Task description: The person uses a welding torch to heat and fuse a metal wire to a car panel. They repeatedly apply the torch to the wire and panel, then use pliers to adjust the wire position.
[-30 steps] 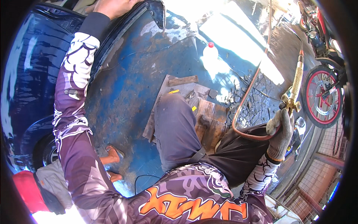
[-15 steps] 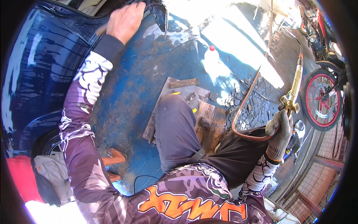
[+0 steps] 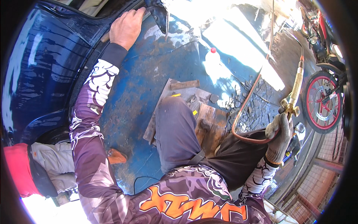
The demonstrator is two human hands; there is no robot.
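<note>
My bare left hand [image 3: 126, 28] is at the upper left, by the edge of a dark blue car body [image 3: 48, 56]. Its fingers are closed; a pale wooden handle end [image 3: 105, 37] sticks out below the palm, and the rest of that tool is hidden. Just past the fingertips hangs a dark, ragged sheet [image 3: 158, 16]. On the right, my gloved right hand [image 3: 281, 136] grips a gas torch [image 3: 295, 87] by its valve end. The brass nozzle points up and away, and a reddish hose [image 3: 240, 108] loops from it. I cannot see a flame.
Wooden blocks [image 3: 210, 114] and boards lie around my knee. A clear bottle with a red cap [image 3: 212, 56] stands on the blue floor, near dark flakes [image 3: 257, 108]. A motorcycle wheel [image 3: 322, 100] is at right. Another person's grey trousers [image 3: 52, 160] show at lower left.
My left hand has shifted slightly down and right along the car edge, its forearm moving right. The other person has moved a little. My right hand and the torch stay nearly the same.
</note>
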